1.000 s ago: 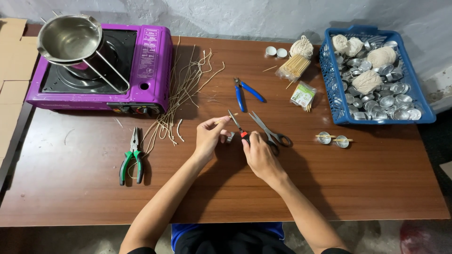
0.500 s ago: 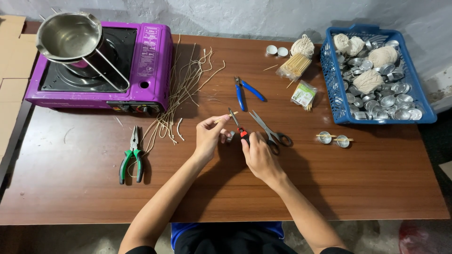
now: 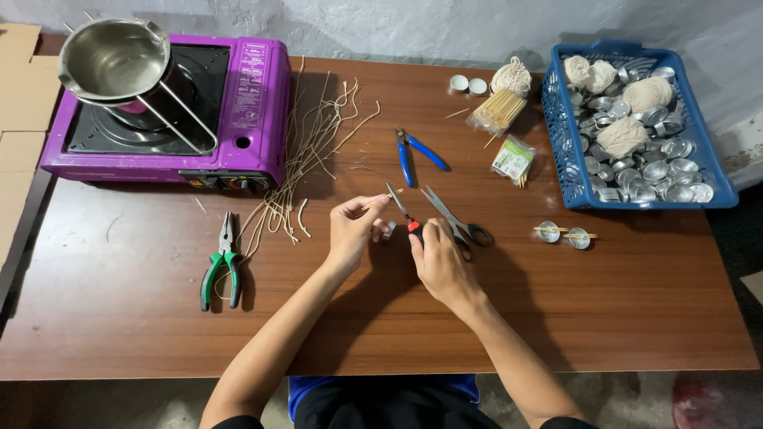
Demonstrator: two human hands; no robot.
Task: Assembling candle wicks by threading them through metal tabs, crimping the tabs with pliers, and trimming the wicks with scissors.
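While the left hand [image 3: 352,232] pinches a thin tan stick [image 3: 380,200] between thumb and forefinger, its fingers are drawn together on the stick's near end, and the stick slants up and to the right above the brown wooden surface [image 3: 119,318]. Just beside it, the right hand [image 3: 437,258] has its fingers closed around the red handle of a small cutting tool [image 3: 401,213], whose slim metal tip points up toward the stick and meets it or comes very close; contact cannot be told for certain. A small silver cup [image 3: 389,230] lies between the two hands, partly hidden.

Right of the right hand, touching or nearly so, lie grey-handled scissors [image 3: 457,222]. Further right sit two small metal cups [image 3: 563,234] with a stick laid across them. Blue-handled pliers [image 3: 417,151] lie above the hands, and green-handled pliers [image 3: 224,262] lie well to the left. A loose bundle of waxed wicks [image 3: 306,151] spreads beside the purple portable stove [image 3: 246,103], which carries a steel pot [image 3: 111,59]. At the far right a blue basket [image 3: 560,143] holds many metal cups and balls of string, with a packet of sticks [image 3: 497,111] near it.
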